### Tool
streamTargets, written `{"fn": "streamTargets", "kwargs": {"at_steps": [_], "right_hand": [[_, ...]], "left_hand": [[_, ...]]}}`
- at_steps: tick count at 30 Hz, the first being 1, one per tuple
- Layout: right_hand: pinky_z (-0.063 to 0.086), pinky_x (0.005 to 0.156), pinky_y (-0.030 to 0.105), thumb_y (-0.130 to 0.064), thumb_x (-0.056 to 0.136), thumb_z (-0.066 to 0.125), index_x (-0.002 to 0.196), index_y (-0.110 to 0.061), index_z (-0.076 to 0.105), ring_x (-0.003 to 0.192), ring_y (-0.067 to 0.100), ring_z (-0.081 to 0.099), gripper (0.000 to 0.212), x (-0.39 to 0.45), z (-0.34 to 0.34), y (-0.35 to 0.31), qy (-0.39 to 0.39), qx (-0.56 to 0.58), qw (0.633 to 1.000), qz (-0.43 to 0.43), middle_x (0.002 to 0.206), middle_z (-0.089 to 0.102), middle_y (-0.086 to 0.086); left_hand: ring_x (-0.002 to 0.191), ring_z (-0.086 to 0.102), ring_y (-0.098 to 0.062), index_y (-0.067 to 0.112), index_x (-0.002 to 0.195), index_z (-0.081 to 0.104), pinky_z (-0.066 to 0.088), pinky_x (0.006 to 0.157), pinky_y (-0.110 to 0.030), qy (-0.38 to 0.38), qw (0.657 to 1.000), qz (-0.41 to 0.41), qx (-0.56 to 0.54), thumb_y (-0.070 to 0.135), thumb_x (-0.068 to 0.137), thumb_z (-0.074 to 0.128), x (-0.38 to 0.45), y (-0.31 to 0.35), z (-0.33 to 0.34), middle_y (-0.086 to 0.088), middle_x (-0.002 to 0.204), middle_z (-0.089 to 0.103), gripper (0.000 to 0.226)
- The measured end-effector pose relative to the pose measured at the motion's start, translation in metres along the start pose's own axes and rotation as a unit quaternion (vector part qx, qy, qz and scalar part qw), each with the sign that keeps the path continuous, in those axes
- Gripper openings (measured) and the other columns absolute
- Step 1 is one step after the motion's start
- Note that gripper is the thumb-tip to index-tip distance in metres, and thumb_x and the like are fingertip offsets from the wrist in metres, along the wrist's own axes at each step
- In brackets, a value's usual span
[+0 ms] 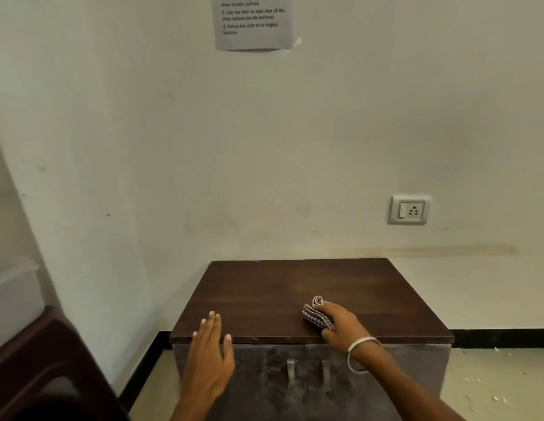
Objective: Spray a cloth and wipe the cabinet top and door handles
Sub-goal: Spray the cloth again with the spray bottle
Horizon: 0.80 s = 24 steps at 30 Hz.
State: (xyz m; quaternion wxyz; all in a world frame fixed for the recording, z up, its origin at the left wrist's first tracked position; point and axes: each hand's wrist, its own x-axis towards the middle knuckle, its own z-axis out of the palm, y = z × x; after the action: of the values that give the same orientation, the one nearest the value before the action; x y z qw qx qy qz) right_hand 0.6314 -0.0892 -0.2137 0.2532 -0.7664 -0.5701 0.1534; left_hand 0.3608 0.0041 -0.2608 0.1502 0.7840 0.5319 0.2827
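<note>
Left hand (210,344) flat at the near left edge of the cabinet top (295,284), fingers straight, grasping nothing. Right hand (340,325) at the near right, clutching the bunched cloth (317,314) against the wood. Unwiped top lying mostly far and left of the cloth. Handles (307,372) below the near edge, nearer the right hand.

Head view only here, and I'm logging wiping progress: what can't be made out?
- Wall notice: top cut off by the frame edge, print blurred.
- Cloth: partly hidden under the right hand; dampness unreadable.
- Door handles: small and dim, cleanliness unclear.
- Cabinet top: wiped areas indistinguishable.
- Left hand: contact with the top uncertain.
</note>
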Motion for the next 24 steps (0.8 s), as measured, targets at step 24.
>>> {"fn": "streamTargets", "kwargs": {"at_steps": [24], "right_hand": [[0.045, 0.103, 0.049, -0.005, 0.091, 0.046, 0.126, -0.006, 0.057, 0.117, 0.037, 0.058, 0.036, -0.023, 0.052, -0.371, -0.196, 0.769, 0.602, -0.091, 0.124, 0.062, 0.023]], "left_hand": [[0.105, 0.068, -0.023, 0.01, 0.125, 0.057, 0.053, 0.094, -0.043, 0.074, 0.74, -0.071, -0.665, 0.027, 0.093, 0.053, -0.017, -0.001, -0.25, -0.013, 0.116, 0.07, 0.037]]}}
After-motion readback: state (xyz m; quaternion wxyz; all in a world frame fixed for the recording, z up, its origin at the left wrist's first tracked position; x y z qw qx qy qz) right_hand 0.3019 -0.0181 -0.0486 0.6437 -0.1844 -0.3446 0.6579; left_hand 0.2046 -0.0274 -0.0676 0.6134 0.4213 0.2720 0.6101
